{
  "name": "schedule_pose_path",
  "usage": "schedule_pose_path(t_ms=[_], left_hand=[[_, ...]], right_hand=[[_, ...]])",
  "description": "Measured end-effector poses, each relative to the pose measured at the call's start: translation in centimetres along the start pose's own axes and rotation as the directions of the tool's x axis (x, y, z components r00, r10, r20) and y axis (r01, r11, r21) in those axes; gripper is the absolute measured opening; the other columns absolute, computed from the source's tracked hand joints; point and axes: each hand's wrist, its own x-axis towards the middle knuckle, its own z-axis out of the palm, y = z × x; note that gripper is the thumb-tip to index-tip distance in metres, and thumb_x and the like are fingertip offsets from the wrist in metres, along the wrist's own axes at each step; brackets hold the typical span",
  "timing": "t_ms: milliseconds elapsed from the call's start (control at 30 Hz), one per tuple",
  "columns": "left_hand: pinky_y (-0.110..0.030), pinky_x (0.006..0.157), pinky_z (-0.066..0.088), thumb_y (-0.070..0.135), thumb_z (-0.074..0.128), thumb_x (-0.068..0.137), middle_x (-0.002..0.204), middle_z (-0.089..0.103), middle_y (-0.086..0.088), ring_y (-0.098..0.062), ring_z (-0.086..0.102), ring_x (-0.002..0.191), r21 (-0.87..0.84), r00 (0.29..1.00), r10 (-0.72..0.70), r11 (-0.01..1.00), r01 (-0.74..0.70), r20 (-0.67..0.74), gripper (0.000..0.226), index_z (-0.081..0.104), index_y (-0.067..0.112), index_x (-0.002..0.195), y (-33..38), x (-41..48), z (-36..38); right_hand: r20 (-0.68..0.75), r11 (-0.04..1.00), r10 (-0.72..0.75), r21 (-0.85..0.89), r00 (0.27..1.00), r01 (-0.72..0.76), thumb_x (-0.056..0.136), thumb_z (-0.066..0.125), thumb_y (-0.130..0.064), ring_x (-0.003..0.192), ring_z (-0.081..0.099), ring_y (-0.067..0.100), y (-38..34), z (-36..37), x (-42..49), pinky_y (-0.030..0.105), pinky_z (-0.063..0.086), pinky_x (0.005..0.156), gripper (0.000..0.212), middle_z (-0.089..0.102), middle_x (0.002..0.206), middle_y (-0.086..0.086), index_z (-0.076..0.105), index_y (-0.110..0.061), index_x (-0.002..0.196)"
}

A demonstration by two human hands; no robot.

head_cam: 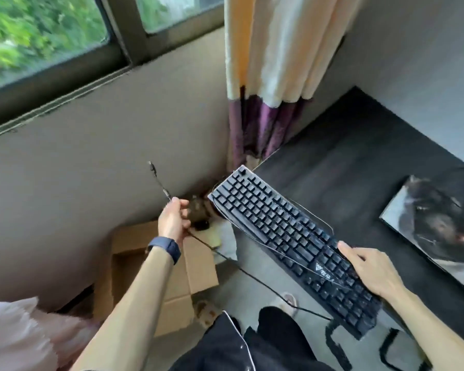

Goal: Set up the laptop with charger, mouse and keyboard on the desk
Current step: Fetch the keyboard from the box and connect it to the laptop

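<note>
Black keyboard in right hand grip, cable in left hand

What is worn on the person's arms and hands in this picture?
Both forearms are bare, no sleeves in view. A dark blue wristband sits on the left wrist. Left hand and right hand wear no gloves; no rings show.

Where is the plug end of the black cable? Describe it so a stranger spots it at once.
Start at the window and drop down the grey wall to the left hand, raised above a cardboard box. The plug is the small dark tip of the thin cable poking up from that hand, the only thing outlined against the wall.
</note>
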Motion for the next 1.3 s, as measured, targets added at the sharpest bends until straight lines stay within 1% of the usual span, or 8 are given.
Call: schedule_pose_path(t_ms=[100,267,400,700,800,900,1200,1300], left_hand=[[-0.025,0.048,0.034,0.032,0.043,0.1,0.065,0.048,-0.001,-0.019,0.042,0.054,0.377,0.973,0.152,0.902,-0.209,0.175,0.032,0.062,0.018,0.078,1.3,-1.4,5.3],[-0.02,0.038,0.022,0.028,0.043,0.101,0.053,0.038,0.006,-0.008,0.029,0.036,0.295,0.943,0.044,0.944,-0.147,0.329,0.029,0.059,0.016,0.079,1.6,-6.0,15.3],[-0.017,0.035,0.022,0.024,0.045,0.098,0.052,0.038,0.006,-0.009,0.028,0.034,0.352,0.916,0.053,0.913,-0.206,0.397,0.026,0.056,0.017,0.077,-1.2,-9.7,23.1],[-0.014,0.033,0.022,0.026,0.04,0.104,0.06,0.038,-0.001,-0.005,0.028,0.03,0.45,0.936,-0.026,0.881,-0.144,0.351,0.032,0.058,0.011,0.082,-9.3,-15.8,29.1],[-0.015,0.032,0.024,0.026,0.041,0.104,0.068,0.048,-0.007,-0.006,0.031,0.03,0.544,0.957,-0.05,0.831,-0.119,0.286,0.032,0.06,0.009,0.083,-11.9,-16.9,29.5],[-0.016,0.031,0.024,0.026,0.04,0.104,0.07,0.05,-0.007,-0.007,0.032,0.029,0.581,0.963,-0.062,0.807,-0.106,0.263,0.033,0.061,0.007,0.087,-13.4,-17.6,30.0],[-0.015,0.034,0.025,0.022,0.041,0.103,0.084,0.059,-0.007,-0.009,0.034,0.028,0.614,0.962,-0.085,0.783,-0.096,0.259,0.02,0.059,0.013,0.099,-15.3,-16.8,31.5],[-0.017,0.036,0.029,0.009,0.046,0.099,0.081,0.058,-0.005,-0.008,0.033,0.028,0.57,0.968,-0.123,0.821,-0.025,0.219,0.011,0.053,0.017,0.101,-15.7,-15.5,31.8]], right_hand=[[-0.041,0.98,0.169,0.113,0.985,-0.163,0.087,0.036,-0.077,0.052,0.041,0.022,5.7,-1.6,-2.5,0.036,0.034,0.059,0.066,0.033,0.05,-0.003,0.026,-0.017,0.063],[-0.085,0.917,0.351,0.231,0.933,-0.324,0.088,0.035,-0.079,0.062,0.058,0.026,13.6,-2.4,-4.7,0.039,0.046,0.066,0.071,0.054,0.05,0.0,0.033,-0.017,0.053],[-0.038,0.883,0.431,0.22,0.901,-0.413,0.089,0.033,-0.08,0.066,0.06,0.024,19.3,-2.9,-4.9,0.04,0.05,0.069,0.074,0.063,0.059,0.003,0.044,-0.015,0.053],[0.081,0.906,0.393,0.137,0.916,-0.401,0.079,0.026,-0.09,0.074,0.065,0.026,28.4,-1.7,-1.8,0.039,0.053,0.073,0.076,0.065,0.066,-0.001,0.052,-0.022,0.061],[0.112,0.911,0.368,0.156,0.923,-0.382,0.08,0.024,-0.091,0.098,0.067,0.031,29.5,-1.0,0.2,0.038,0.052,0.08,0.079,0.074,0.094,0.003,0.069,-0.028,0.097],[0.123,0.924,0.33,0.16,0.936,-0.347,0.089,0.027,-0.081,0.11,0.064,0.032,29.4,-0.2,2.1,0.04,0.052,0.085,0.078,0.07,0.116,0.008,0.065,-0.02,0.119],[-0.023,0.959,0.277,0.071,0.961,-0.275,0.097,0.039,-0.064,0.116,0.053,0.029,30.5,2.4,3.2,0.042,0.047,0.091,0.054,0.061,0.124,0.006,0.062,-0.025,0.126],[-0.134,0.919,0.374,0.186,0.918,-0.347,0.095,0.052,-0.054,0.119,0.05,0.031,30.0,3.1,2.1,0.043,0.047,0.095,0.045,0.059,0.129,0.007,0.061,-0.024,0.127]])
